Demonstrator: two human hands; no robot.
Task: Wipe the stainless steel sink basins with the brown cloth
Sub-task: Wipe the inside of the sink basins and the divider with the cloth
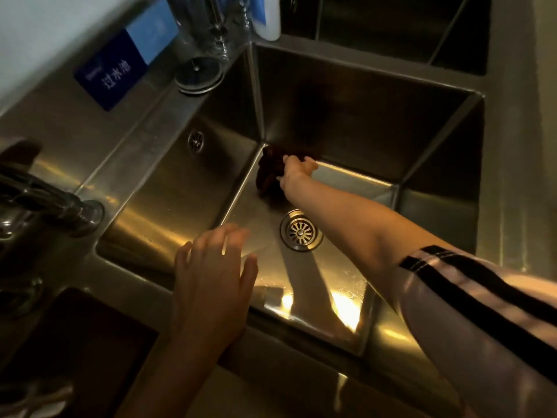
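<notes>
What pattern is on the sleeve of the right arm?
The sleeve is pale pinkish with black stripes, seen in the head view, the only one.

Blue sign (111,73), faucet (51,203), white bottle (268,16)

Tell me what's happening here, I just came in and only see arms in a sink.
A person is wiping a steel sink. Their right hand holds a bunched brown cloth against the basin floor in the far corner, beyond the drain. The left hand is open with fingers spread, over the near edge of the basin, holding nothing. A faucet stands at the left, and a blue sign is on the wall behind.
</notes>
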